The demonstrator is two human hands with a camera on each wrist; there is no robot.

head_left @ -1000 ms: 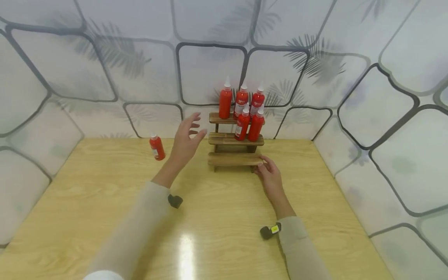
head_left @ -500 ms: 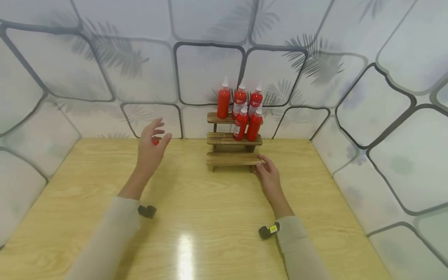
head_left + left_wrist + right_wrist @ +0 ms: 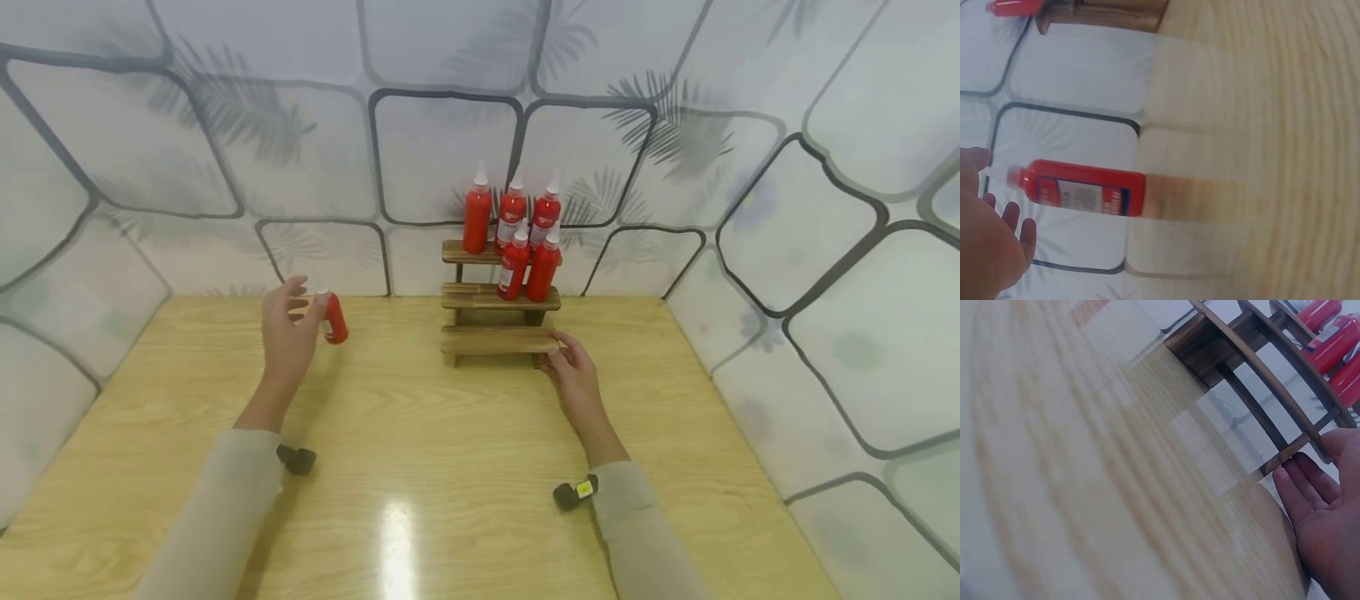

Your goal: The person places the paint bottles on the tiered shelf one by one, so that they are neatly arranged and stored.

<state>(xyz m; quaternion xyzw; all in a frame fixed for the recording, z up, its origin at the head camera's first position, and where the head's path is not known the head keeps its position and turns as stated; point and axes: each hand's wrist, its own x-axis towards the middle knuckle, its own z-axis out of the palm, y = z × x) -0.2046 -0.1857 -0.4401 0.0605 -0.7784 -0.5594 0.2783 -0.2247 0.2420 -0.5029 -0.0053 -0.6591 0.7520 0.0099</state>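
A red squeeze bottle (image 3: 336, 321) with a white nozzle stands by itself on the table's left side. Close at its top is my left hand (image 3: 289, 335), fingers spread and loosely bent. In the left wrist view the thumb is right at the nozzle of the bottle (image 3: 1085, 189), and the other fingers are apart from its body. My right hand (image 3: 576, 377) grips the right end of the lowest step of a wooden three-step display stand (image 3: 495, 340). In the right wrist view, its thumb lies over the step and its fingers are against the side leg (image 3: 1288, 453).
On the stand's top step are three red bottles, including a plain-sided bottle (image 3: 477, 221) at left. The middle step bears two more, the nearer-left bottle (image 3: 513, 268) showing a label. A patterned wall (image 3: 315, 158) rises behind the wooden table (image 3: 442, 450).
My left hand has moved left from beside the stand, passing in front of the lone bottle to its left side. The right hand has stayed on the stand.
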